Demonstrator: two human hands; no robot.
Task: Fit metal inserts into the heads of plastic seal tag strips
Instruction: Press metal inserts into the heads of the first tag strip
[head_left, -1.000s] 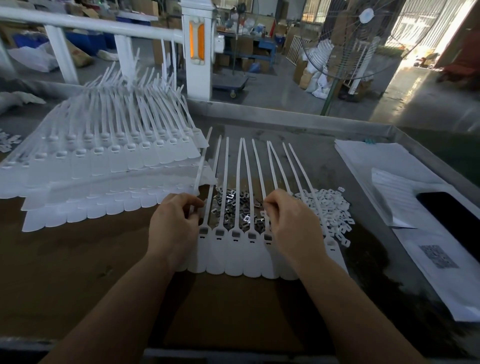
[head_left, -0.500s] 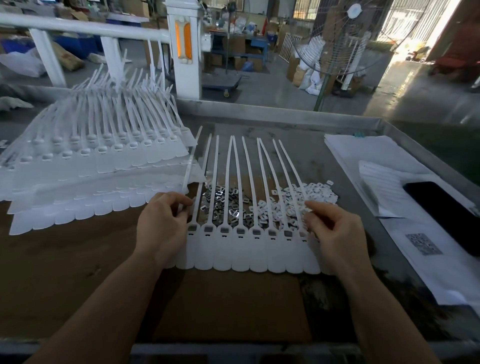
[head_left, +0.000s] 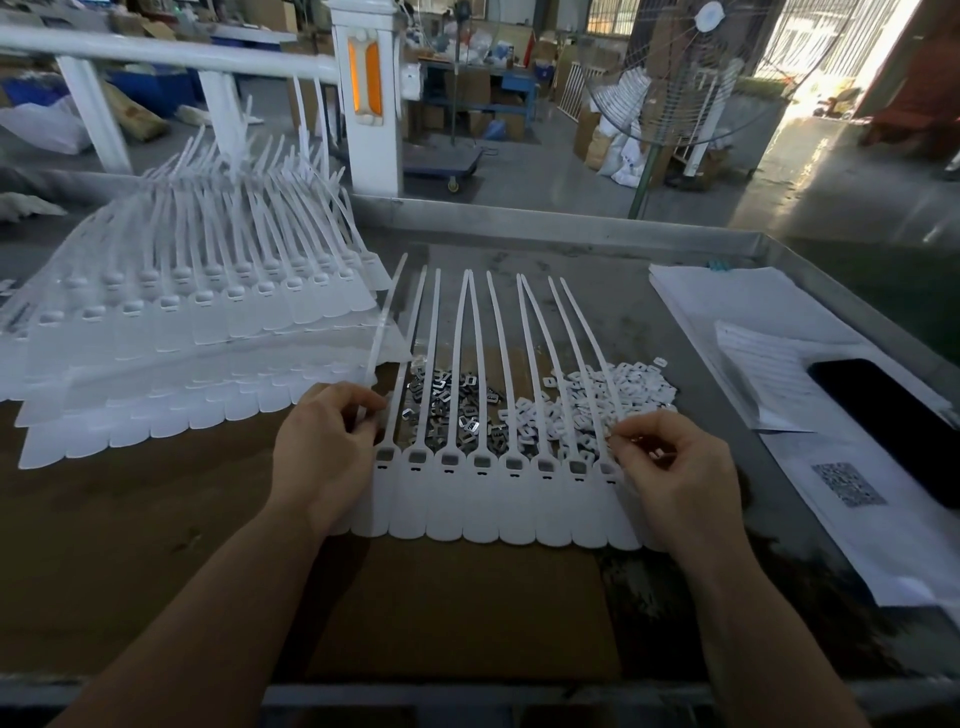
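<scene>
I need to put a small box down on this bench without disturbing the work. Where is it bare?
Bare brown board lies near the front edge, below the row of strips and between the forearms. More lies left, under the stacked strips. Crowded: metal inserts and white caps behind the row, papers right.

1. A metal worktop with a raised rim fills the foreground; brown cardboard covers its near-left part.
2. Past the far edge stands a white post bearing an orange panel, joined to a white rail running left.
3. A pedestal fan with a wire guard rises beyond the far-right corner.
4. The grey concrete floor carries a wheeled cart, cardboard boxes and white sacks.
5. Bright daylight pours through a barred opening at upper right, glaring on the floor.
</scene>
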